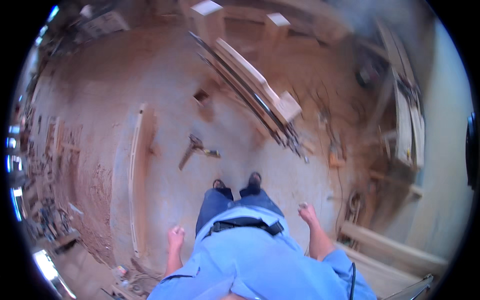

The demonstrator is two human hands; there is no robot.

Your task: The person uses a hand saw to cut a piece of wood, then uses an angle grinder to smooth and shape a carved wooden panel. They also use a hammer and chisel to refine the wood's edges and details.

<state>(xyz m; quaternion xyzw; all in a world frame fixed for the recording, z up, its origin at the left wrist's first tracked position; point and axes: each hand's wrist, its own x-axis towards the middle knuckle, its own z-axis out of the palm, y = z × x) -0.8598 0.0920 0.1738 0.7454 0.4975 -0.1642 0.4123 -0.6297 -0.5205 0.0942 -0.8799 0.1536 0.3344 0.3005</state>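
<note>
Head view: left hand (175,235) and right hand (307,213) curl loosely; whether fully closed cannot be told. Long board (138,190) rests on floor (175,120), left of the left hand: likely heavy, stiff; grip both sides near mid-length.

White glare burns out the openings (47,266) along the left rim, their edges fringed blue. The concrete floor (172,200) is moderately, softly lit; the upper right is dimmer and hazy. Blur softens most outlines (distant clutter dissolves almost entirely), and the fisheye lens bends the wall (445,150) toward black corners.
</note>
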